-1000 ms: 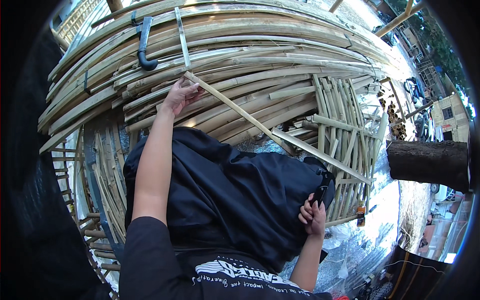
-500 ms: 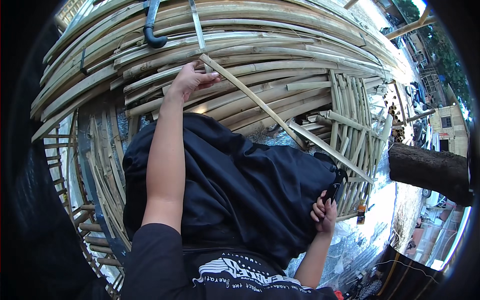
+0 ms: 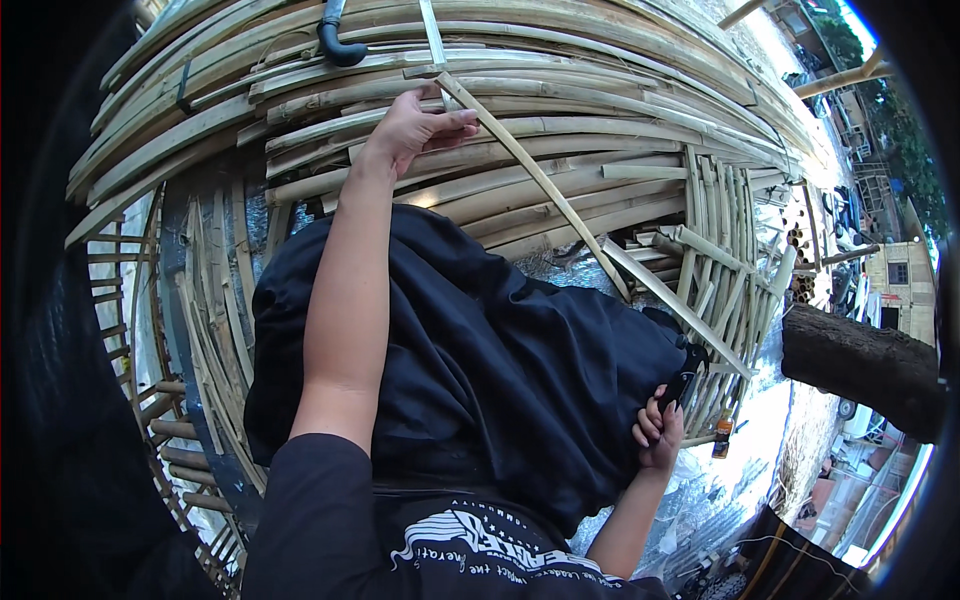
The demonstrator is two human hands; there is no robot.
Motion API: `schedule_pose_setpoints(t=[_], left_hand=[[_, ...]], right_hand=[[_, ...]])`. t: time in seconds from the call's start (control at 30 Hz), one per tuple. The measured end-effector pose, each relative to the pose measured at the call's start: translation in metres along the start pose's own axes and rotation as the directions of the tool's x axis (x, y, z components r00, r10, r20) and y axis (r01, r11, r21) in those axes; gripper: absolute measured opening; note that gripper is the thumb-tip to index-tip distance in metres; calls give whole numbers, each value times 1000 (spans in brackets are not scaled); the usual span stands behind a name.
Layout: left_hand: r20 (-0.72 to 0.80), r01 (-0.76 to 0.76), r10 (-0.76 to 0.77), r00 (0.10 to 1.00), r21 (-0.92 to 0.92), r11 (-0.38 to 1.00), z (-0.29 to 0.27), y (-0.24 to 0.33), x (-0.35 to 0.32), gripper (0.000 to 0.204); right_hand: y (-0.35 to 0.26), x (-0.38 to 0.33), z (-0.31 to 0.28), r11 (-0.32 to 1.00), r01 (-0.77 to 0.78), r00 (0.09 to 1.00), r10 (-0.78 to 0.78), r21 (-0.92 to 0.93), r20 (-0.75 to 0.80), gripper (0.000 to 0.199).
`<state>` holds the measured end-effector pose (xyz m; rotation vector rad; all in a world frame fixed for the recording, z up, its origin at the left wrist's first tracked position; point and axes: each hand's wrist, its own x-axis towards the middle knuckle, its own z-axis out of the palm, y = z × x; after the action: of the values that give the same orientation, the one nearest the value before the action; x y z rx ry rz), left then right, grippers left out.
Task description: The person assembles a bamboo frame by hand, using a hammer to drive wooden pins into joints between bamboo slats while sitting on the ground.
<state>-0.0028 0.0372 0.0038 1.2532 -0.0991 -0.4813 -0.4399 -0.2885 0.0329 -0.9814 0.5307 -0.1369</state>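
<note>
My left hand point(image 3: 425, 130) reaches far forward with thumb and fingers pinched together. They close at the upper end of a narrow bamboo strip point(image 3: 540, 180), which slopes down to the right toward my dark trousers point(image 3: 440, 330). A thin, pale flat strip point(image 3: 433, 35) crosses that end; its material is unclear. At the lower right my right hand point(image 3: 658, 430) is wrapped round a black-handled tool point(image 3: 680, 385), its working end hard to make out. Just beyond the tool lies a pale slat point(image 3: 680, 310). I cannot tell whether they touch.
Long split bamboo poles point(image 3: 560, 95) are stacked across the far side, with a black curved pipe end point(image 3: 345, 50) over them. A bamboo lattice point(image 3: 735, 210) stands at right. Near my right hand is a small amber bottle point(image 3: 721, 437). A thick dark log point(image 3: 855, 355) lies farther right.
The view has shifted, so the far poles and my left hand appear higher and farther right. Both hands keep their grips, and the bamboo strip stays in place against the stack.
</note>
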Motion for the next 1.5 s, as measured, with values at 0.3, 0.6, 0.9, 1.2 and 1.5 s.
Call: schedule_pose_setpoints(t=[0.3,0.6,0.9,1.2,1.5], left_hand=[[98,-96,115,988,-183,978,0,4,-1,79],[177,-173,224,958,-263,949,12,13,-10,91],[97,-160,184,978,-215,963,10,5,-3,62],[-199,-43,26,980,-81,996,5,-29,28,18],[-217,13,-10,976,13,1000,16,-33,29,24]], right_hand=[[1,0,1,1000,6,1000,-7,-29,-24,32],[2,0,-1,1000,0,1000,-1,-24,-28,35],[1,1,1,999,0,1000,-1,-39,-29,37],[2,1,0,1000,7,999,-8,-23,-36,37],[2,1,-3,1000,-1,999,1,-5,-42,39]])
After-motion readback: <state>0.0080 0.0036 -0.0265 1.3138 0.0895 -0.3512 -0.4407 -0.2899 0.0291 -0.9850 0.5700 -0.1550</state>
